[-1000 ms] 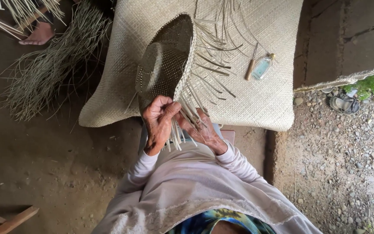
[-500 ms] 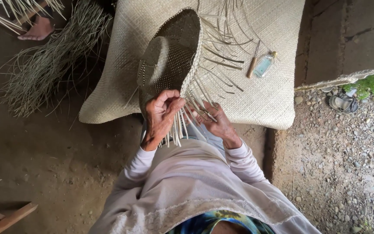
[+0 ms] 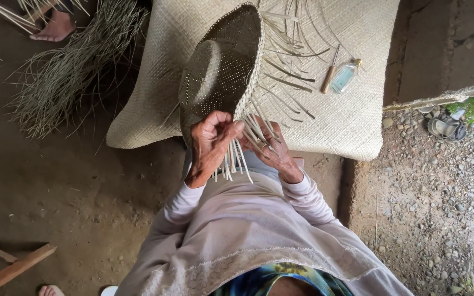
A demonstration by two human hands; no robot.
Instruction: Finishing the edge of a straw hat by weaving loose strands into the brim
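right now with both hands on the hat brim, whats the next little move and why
Probably fold the next loose strip over and tuck it into the brim edge. The left hand pinches the rim of the woven hat, the right hand sits among the free ends, and many strips there stand unwoven.

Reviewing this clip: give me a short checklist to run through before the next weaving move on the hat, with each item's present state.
1. Left hand grips the woven hat at its rim: ok.
2. Right hand is on the loose strips at the rim: ok.
3. Which single strip the right fingers pinch: cannot tell, strips overlap.
4. Hat's far part rests on the woven mat: ok.
5. Small bottle and wooden-handled tool lie on the mat, apart from the hat: ok.
6. Pile of dry fibre lies off the mat, left of the hat: ok.
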